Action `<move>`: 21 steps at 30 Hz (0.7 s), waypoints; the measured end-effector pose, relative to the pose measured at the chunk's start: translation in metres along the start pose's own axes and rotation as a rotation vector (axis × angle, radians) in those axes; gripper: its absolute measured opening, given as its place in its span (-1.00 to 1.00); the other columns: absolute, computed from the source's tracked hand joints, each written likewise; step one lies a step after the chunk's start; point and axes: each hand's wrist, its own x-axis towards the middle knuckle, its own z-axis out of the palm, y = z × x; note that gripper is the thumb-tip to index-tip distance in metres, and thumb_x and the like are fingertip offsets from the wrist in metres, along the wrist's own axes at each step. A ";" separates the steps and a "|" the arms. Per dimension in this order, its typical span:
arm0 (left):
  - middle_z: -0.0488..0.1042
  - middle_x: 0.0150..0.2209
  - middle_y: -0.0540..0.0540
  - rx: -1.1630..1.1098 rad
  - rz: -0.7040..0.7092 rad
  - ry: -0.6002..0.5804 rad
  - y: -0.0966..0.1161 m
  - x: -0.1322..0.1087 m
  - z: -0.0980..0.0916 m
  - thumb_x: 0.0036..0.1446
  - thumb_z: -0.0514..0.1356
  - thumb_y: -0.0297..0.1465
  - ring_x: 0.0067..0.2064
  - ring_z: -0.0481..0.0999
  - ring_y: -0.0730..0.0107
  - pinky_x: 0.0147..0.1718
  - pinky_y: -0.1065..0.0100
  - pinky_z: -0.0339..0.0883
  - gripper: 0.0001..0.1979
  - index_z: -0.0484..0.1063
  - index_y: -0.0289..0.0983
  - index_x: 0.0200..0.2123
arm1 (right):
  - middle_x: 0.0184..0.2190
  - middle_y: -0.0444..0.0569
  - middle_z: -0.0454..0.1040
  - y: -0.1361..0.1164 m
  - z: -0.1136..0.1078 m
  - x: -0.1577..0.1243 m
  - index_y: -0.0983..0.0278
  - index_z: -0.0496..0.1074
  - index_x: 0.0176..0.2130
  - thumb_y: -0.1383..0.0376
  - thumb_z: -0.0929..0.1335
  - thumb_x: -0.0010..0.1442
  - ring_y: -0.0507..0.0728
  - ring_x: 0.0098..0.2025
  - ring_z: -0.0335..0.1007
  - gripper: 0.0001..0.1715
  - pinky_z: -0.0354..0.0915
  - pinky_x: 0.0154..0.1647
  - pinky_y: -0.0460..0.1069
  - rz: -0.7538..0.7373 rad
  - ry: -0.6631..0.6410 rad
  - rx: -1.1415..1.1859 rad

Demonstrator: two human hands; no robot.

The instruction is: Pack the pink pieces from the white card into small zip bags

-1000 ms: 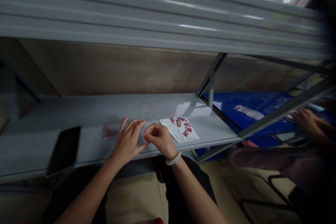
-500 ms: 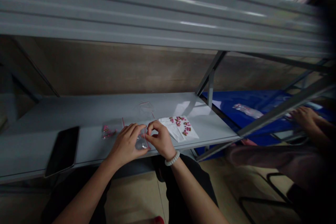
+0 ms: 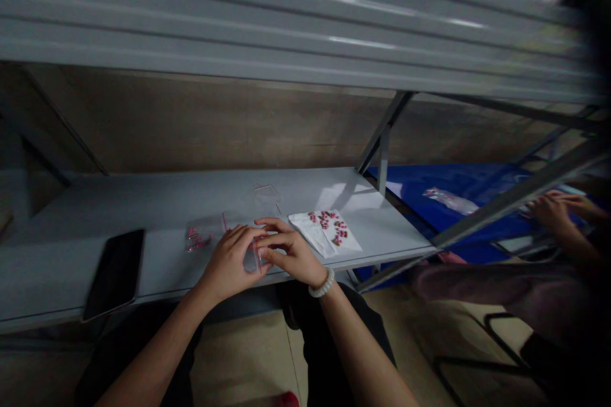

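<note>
My left hand (image 3: 229, 262) and my right hand (image 3: 286, 252) meet at the front edge of a grey shelf (image 3: 143, 203). Together they pinch a small clear zip bag (image 3: 252, 255) with a red strip, fingers pressed on it. A white bead bracelet is on my right wrist. Right of my hands lies a white sheet (image 3: 328, 233) with several small pink and red pieces on it. A small pile of pink pieces in a clear bag (image 3: 196, 240) lies left of my hands.
A black phone (image 3: 116, 272) lies on the shelf at the left. More clear bags (image 3: 267, 193) lie farther back. Another person's hands (image 3: 556, 208) work over a blue surface (image 3: 443, 191) at the right, behind slanted metal struts. A grey shelf hangs overhead.
My right hand has gone from a raised pinch to flatter fingers pressed along the bag's red strip. My left hand stays on the bag. The other person's hands shifted slightly.
</note>
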 end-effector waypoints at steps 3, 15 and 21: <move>0.44 -0.18 -0.10 -0.065 -0.023 -0.033 0.001 0.000 0.000 -0.03 0.27 -0.46 -0.14 0.43 0.23 -0.16 0.22 0.33 -0.61 0.29 -0.18 -0.10 | -0.10 0.02 0.45 0.003 0.001 0.000 0.21 0.59 -0.34 0.24 0.40 0.15 0.15 -0.03 0.38 -0.86 0.29 0.05 0.08 0.046 -0.048 0.025; 0.41 -0.18 -0.09 -0.053 -0.039 -0.153 0.002 0.001 0.001 -0.07 0.31 -0.43 -0.12 0.39 0.19 -0.14 0.19 0.31 -0.58 0.28 -0.19 -0.12 | -0.40 -0.07 0.53 0.015 0.014 -0.001 0.25 0.59 -0.45 0.26 0.51 -0.07 0.09 -0.32 0.44 -0.88 0.35 -0.20 -0.01 0.251 0.019 0.137; 0.38 -0.01 -0.16 -0.058 -0.054 -0.200 -0.003 -0.004 -0.001 -0.10 0.34 -0.38 0.01 0.38 0.13 -0.02 0.12 0.30 -0.36 0.18 -0.18 0.07 | -0.12 0.05 0.49 0.009 0.006 -0.002 0.23 0.60 -0.35 0.22 0.55 -0.14 0.17 -0.15 0.45 -0.72 0.37 -0.32 -0.04 0.243 0.042 -0.116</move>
